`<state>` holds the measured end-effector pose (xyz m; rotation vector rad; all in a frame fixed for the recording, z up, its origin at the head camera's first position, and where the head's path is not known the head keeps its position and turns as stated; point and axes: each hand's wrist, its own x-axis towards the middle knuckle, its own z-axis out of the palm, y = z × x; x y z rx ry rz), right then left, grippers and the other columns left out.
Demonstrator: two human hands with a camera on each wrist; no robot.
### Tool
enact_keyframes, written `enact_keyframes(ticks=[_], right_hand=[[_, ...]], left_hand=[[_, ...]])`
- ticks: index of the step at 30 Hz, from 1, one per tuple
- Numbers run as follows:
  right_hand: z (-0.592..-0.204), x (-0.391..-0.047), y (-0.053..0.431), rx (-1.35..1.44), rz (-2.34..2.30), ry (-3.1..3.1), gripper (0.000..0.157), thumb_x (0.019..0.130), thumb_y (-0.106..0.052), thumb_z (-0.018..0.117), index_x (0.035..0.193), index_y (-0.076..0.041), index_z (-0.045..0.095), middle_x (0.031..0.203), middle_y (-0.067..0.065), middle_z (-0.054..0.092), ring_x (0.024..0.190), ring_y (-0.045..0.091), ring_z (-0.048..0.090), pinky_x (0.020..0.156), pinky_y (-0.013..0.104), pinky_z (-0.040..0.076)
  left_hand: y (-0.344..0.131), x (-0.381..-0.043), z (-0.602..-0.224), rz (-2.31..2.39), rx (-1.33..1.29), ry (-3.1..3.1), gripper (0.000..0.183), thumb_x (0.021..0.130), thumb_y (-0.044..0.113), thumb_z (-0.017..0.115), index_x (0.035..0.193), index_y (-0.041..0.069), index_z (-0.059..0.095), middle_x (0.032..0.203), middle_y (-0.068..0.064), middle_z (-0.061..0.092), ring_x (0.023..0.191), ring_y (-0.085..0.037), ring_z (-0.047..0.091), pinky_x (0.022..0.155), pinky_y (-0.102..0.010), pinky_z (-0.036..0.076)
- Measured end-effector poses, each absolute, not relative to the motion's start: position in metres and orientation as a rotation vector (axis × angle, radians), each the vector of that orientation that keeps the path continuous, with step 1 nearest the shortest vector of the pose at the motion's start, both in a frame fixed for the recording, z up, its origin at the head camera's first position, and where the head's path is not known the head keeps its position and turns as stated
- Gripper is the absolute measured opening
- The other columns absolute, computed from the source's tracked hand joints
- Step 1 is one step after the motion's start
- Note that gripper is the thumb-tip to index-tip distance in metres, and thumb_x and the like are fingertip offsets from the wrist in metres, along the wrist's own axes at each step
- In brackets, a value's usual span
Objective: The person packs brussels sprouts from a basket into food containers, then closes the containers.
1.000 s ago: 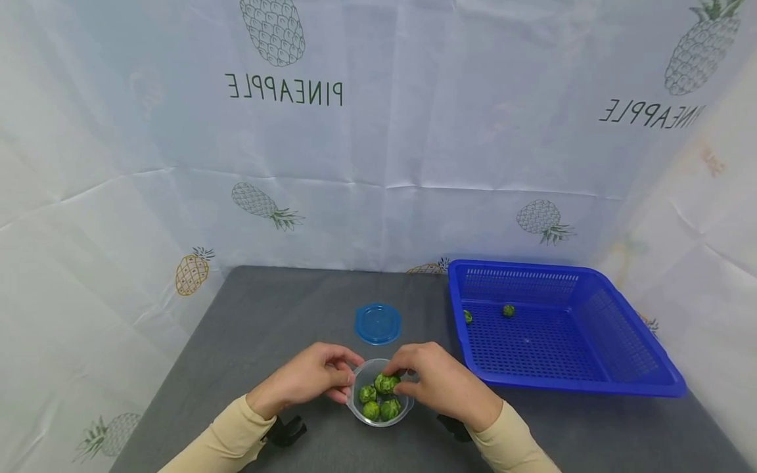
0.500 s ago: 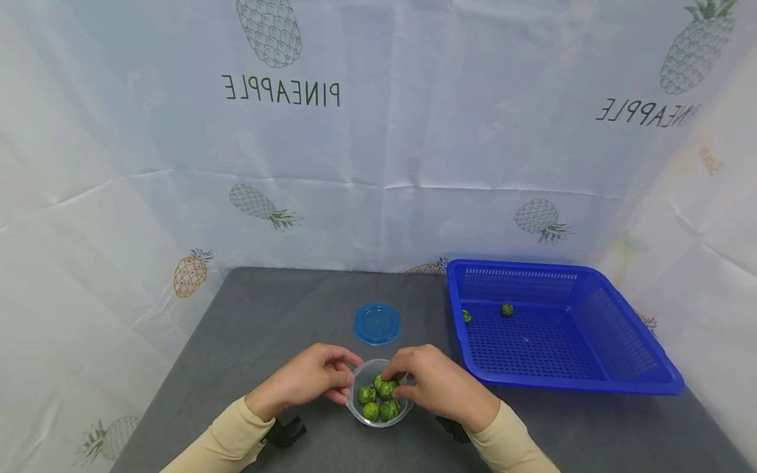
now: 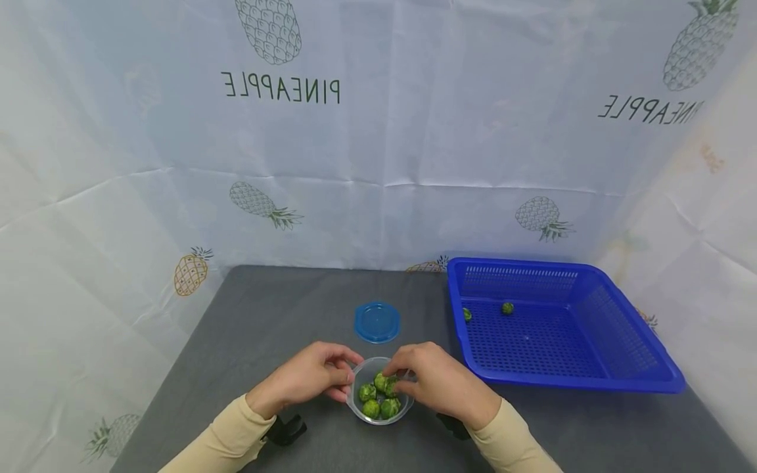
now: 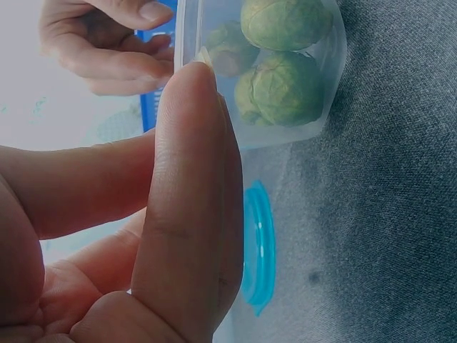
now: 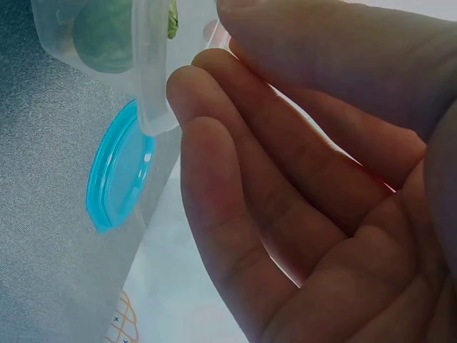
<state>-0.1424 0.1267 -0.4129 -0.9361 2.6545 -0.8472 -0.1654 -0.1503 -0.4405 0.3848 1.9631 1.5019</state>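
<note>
Rear round green sprouts (image 3: 381, 380) shifted slightly; right hand (image 3: 440, 382) appeared released. Left hand (image 3: 310, 378) grip pinched clear round plastic bowl (image 3: 380, 422); settling likely required light nudges.

Two hands (image 3: 310, 381), one tub (image 3: 380, 422), one lid (image 3: 377, 322), one basket (image 3: 544, 341), at least six sprouts (image 3: 371, 409).

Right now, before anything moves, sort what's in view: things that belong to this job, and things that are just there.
Belongs, as I judge it:
left hand, at the bowl's edge
right hand, over the sprouts
bowl
sprouts inside it
probably the lid and basket, both untouched

Just there:
pineapple curtain
</note>
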Motion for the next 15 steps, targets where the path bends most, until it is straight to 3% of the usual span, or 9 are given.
enact_keyframes(ticks=[7,15], right_hand=[[-0.406,-0.14,0.134,-0.937,-0.874,2.705,0.018,0.098,-0.009,0.08,0.115,-0.013,0.083,0.109,-0.001,0.08,0.094,0.001,0.069,0.08,0.023,0.062],[-0.376,-0.143,0.159,-0.965,-0.802,2.844,0.02,0.1,-0.009,0.078,0.117,-0.019,0.082,0.108,-0.006,0.078,0.095,0.003,0.07,0.081,0.028,0.064]], left_hand=[[-0.147,-0.167,-0.439,1.493,0.388,1.956,0.035,0.107,0.009,0.066,0.14,-0.003,0.066,0.104,-0.015,0.071,0.085,-0.02,0.076,0.08,-0.037,0.07],[-0.147,-0.165,-0.439,1.494,0.377,1.958,0.037,0.106,0.008,0.066,0.141,-0.003,0.066,0.104,-0.016,0.071,0.086,-0.021,0.076,0.08,-0.036,0.07]])
